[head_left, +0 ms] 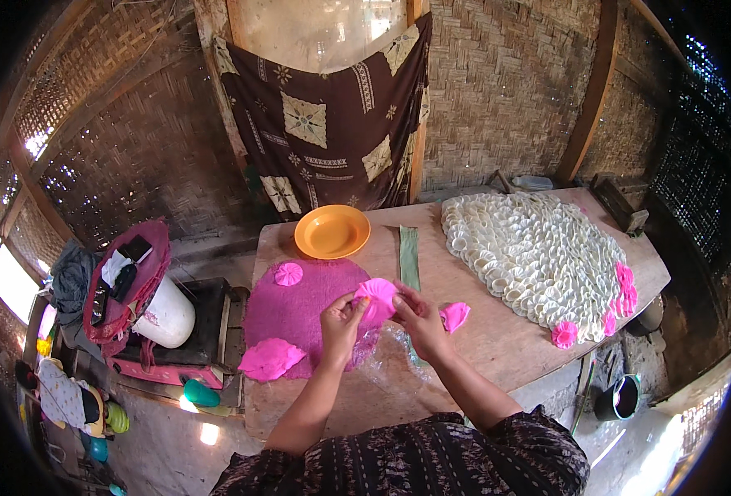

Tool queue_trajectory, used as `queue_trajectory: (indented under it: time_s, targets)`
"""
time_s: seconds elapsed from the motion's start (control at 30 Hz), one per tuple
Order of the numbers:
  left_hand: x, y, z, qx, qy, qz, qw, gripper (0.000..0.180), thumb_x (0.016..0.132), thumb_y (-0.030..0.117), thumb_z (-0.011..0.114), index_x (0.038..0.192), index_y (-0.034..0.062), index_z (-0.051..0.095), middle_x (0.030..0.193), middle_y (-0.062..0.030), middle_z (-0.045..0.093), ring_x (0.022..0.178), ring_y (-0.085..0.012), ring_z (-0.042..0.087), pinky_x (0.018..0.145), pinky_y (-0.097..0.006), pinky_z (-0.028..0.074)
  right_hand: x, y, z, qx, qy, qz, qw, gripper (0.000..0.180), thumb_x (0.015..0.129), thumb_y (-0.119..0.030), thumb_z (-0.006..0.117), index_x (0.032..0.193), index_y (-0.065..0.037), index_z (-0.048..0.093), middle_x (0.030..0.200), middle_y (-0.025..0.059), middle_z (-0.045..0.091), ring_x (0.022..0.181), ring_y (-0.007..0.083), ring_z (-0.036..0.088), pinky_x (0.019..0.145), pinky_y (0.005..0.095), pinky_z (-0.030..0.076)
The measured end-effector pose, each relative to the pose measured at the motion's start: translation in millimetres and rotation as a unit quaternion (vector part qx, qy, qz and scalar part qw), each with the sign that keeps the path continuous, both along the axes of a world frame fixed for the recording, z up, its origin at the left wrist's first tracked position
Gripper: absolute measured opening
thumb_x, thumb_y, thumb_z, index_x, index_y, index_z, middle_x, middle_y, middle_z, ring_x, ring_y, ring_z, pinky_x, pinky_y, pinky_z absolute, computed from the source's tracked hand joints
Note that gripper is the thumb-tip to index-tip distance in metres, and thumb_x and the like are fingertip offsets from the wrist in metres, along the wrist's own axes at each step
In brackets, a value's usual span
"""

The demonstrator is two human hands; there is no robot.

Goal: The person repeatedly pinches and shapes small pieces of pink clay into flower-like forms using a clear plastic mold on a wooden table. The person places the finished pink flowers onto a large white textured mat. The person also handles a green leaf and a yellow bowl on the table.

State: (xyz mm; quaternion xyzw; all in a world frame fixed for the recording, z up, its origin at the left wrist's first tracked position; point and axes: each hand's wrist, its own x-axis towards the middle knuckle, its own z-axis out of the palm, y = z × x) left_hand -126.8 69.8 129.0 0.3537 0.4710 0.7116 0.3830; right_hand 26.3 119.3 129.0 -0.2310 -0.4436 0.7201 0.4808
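Observation:
Above the table, both my hands grip a gathered piece of bright pink cloth [377,291], raised between them. My left hand [341,328] pinches its lower left edge, while my right hand [421,322] has its fingers closed on the right edge. Beneath them lies a round purple mat [278,306], bearing a pleated pink rosette [288,274] and a flat heap of pink cloth pieces [272,359]. Another folded pink cloth [455,316] rests just right of my right hand. Crinkled clear plastic [371,351] lies partly behind my forearms.
An orange bowl [332,248] stands at the wooden table's [497,355] far edge, beside a green strip [409,258]. A large cream cover of gathered rosettes [530,256] spreads over the right side, with pink rosettes [564,334] at its near edge. Left stands a white container [167,314]; a dark bucket [618,398] sits lower right.

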Motion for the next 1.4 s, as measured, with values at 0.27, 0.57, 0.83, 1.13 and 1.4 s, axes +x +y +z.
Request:
queue_trajectory:
  time_s: [0.27,0.57,0.83,1.13,1.4]
  targets:
    - [-85.2,39.4,-39.7,-0.072,0.394,0.095,0.911,0.027,0.085,0.005,0.068,0.112,0.0003,0.068,0.099,-0.0163,0.072,0.086,-0.0169,0.068,0.076,-0.029,0.052,32.8,6.0,-35.2,0.126,-0.25,-0.059,0.958,0.042,0.094,-0.011,0.063,0.131,0.003,0.048,0.129,0.0135,0.055,0.098,0.017,0.066,0.084,0.0281,0.053]
    - [-127.7,64.4,-91.0,-0.158,0.51,0.088,0.841,0.04,0.094,0.01,0.049,0.133,-0.001,0.05,0.111,-0.0259,0.064,0.104,-0.0411,0.062,0.086,-0.044,0.05,85.7,21.5,-71.3,0.149,-0.28,-0.149,0.937,0.028,0.093,-0.004,0.06,0.119,0.004,0.057,0.115,0.0082,0.061,0.09,0.0169,0.066,0.078,0.027,0.053]
    - [-82.2,31.0,-25.4,-0.14,0.521,0.029,0.841,0.032,0.09,0.007,0.057,0.121,-0.0026,0.058,0.103,-0.0218,0.068,0.088,-0.0315,0.068,0.079,-0.04,0.054,130.8,62.5,-86.4,0.265,-0.68,-0.303,0.613,0.038,0.084,-0.03,0.07,0.114,-0.007,0.065,0.118,0.016,0.058,0.106,0.0339,0.056,0.087,0.0432,0.047]
    - [42.2,8.4,-42.1,-0.151,-0.203,-0.222,0.942,0.066,0.096,0.054,0.047,0.134,-0.0001,0.046,0.117,-0.0181,0.063,0.111,-0.0257,0.061,0.1,-0.04,0.046,97.7,47.4,-54.5,0.201,-0.421,-0.255,0.847,0.028,0.082,-0.016,0.073,0.105,-0.004,0.065,0.084,0.0117,0.069,0.071,0.0217,0.066,0.064,0.035,0.052]
    - [42.3,11.8,-38.1,-0.162,-0.374,-0.249,0.878,0.076,0.095,0.063,0.037,0.145,0.006,0.035,0.142,-0.0191,0.046,0.125,-0.0306,0.051,0.107,-0.045,0.039,73.8,8.9,-1.1,0.142,-0.259,0.021,0.955,0.024,0.084,-0.008,0.072,0.107,-0.002,0.066,0.098,0.0071,0.069,0.085,0.012,0.064,0.075,0.0285,0.052]
